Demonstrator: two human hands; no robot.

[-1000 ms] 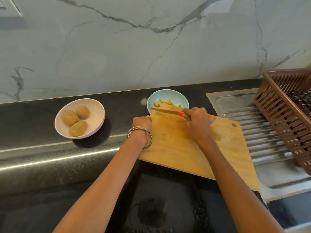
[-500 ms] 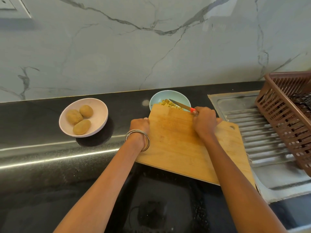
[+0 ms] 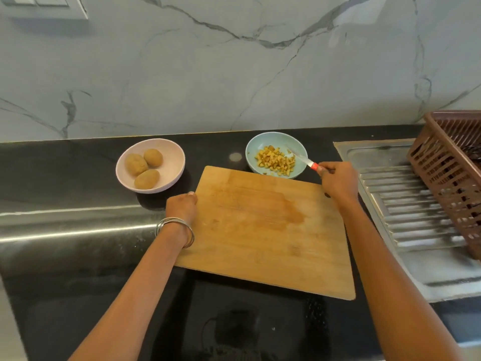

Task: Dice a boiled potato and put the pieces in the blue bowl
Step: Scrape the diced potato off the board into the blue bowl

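- Blue bowl (image 3: 260, 144): pale blue, holding yellow diced potato pieces (image 3: 275, 160).
- Second bowl (image 3: 171, 149): pale pink, holding three tan whole potatoes (image 3: 144, 164).
- Cutting board (image 3: 263, 230): light wood with a darker stain.
- Knife (image 3: 303, 158): red-orange handle.
- Countertop (image 3: 65, 165): black.
- Wall (image 3: 208, 74): grey-veined white marble.
- Dish rack (image 3: 453, 168): brown.

Left hand (image 3: 181, 207) with curled fingers, bangled wrist, right hand (image 3: 338, 181) fisted, both forearms extended forward
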